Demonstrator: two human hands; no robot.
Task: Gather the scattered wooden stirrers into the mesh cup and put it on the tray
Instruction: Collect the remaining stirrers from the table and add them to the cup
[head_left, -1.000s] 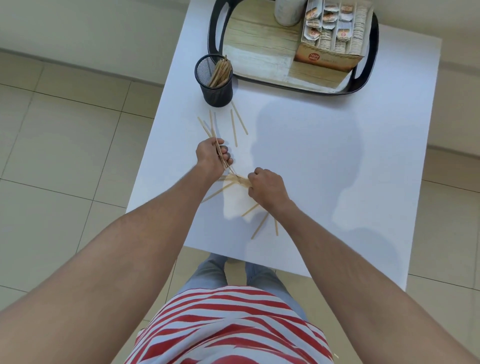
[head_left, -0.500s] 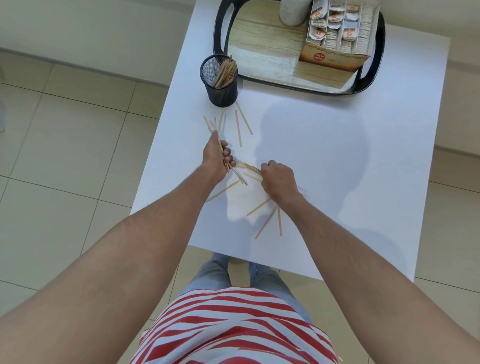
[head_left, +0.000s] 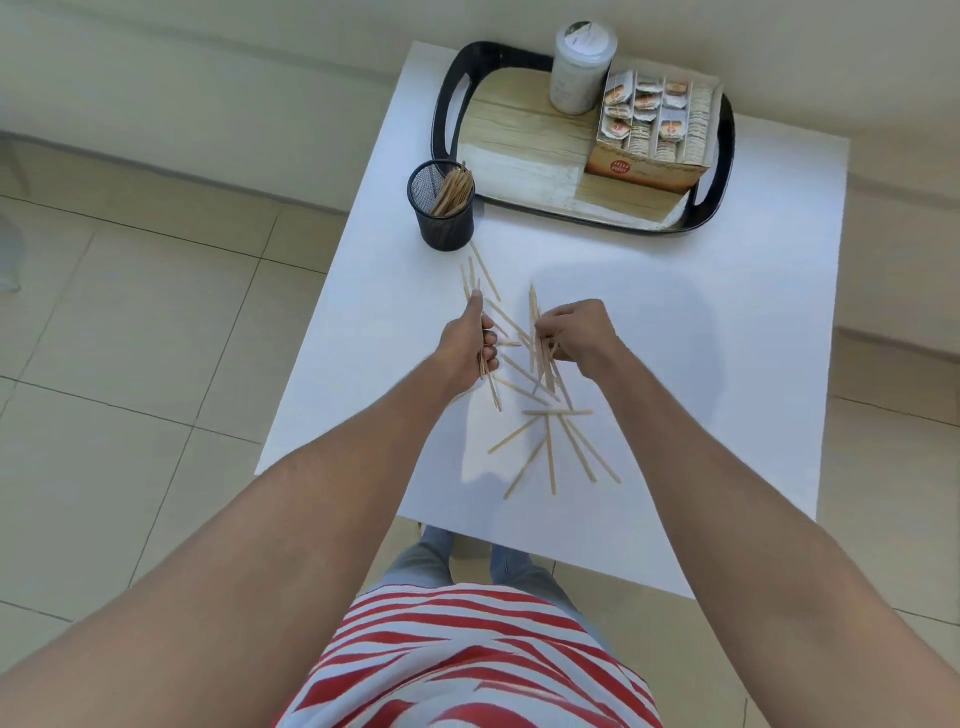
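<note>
A black mesh cup (head_left: 447, 208) stands on the white table (head_left: 727, 364) just left of the tray's near corner, with a bundle of wooden stirrers leaning inside it. Several loose stirrers (head_left: 550, 447) lie scattered between my hands and the table's near edge, and a few more lie just below the cup. My left hand (head_left: 470, 343) is closed around a few stirrers that stick out above and below the fist. My right hand (head_left: 582, 332) pinches a small bunch of stirrers, held nearly upright. The black-rimmed tray (head_left: 452, 104) with a wood-look bottom sits at the far end.
On the tray stand a white lidded cup (head_left: 579, 67) and a cardboard box of sachets (head_left: 654, 135). The table is small, with tiled floor on all sides. My legs and striped shirt are below its near edge.
My right hand has lifted from the pile with a bunch of stirrers and moved up and right. My left hand keeps its stirrers. The view has shifted, showing more of the tray.
</note>
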